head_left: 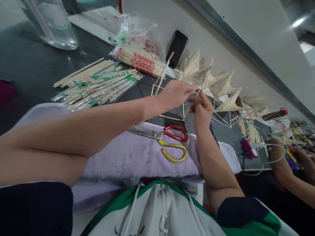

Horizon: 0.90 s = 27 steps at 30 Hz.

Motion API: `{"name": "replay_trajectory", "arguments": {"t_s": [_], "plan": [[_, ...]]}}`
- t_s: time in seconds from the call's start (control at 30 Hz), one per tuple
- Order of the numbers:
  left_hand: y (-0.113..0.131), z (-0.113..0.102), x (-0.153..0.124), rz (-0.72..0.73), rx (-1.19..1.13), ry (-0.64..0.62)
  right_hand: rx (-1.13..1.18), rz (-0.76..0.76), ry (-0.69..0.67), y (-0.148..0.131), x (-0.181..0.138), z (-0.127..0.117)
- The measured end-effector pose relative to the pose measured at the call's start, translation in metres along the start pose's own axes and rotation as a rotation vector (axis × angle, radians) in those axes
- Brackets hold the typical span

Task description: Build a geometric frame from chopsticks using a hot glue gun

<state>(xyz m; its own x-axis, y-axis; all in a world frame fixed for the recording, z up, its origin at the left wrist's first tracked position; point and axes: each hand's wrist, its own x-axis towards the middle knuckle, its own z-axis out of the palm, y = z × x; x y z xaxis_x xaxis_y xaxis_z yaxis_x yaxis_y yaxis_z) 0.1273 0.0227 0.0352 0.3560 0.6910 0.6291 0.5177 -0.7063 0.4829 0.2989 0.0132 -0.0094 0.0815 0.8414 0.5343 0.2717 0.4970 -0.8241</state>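
Note:
My left hand [176,93] reaches across from the left, its fingers pinched at a corner of a frame of thin wooden sticks [169,117]. Close beside it, my right hand [203,108] is closed on the same corner from the right; a slanting stick runs down from its fingers. The exact grip at the joint is partly hidden by the fingers. Below the hands, scissors [157,134] with one red and one yellow handle lie on a lilac towel [137,160].
Wrapped chopsticks [103,83] lie to the left, with a bag of sticks [140,60] behind. A black phone [176,49] leans at the wall. Fan-shaped stick models [228,85] line the back right. A water container [54,26] stands far left; another person's arm [283,167] is at right.

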Motion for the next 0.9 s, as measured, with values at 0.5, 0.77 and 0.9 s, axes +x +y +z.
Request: {"name": "replay_trajectory", "arguments": {"t_s": [0.5,0.77,0.9], "plan": [[-0.003,-0.001,0.003,0.041,0.008,0.010,-0.039,0.028,0.000,-0.003,-0.001,0.000],[-0.002,-0.027,0.014,0.121,0.210,-0.167,-0.022,0.038,0.007,-0.004,-0.001,0.002],[-0.002,-0.029,0.014,0.106,0.215,-0.182,0.003,0.031,0.014,-0.004,-0.001,0.003]]}}
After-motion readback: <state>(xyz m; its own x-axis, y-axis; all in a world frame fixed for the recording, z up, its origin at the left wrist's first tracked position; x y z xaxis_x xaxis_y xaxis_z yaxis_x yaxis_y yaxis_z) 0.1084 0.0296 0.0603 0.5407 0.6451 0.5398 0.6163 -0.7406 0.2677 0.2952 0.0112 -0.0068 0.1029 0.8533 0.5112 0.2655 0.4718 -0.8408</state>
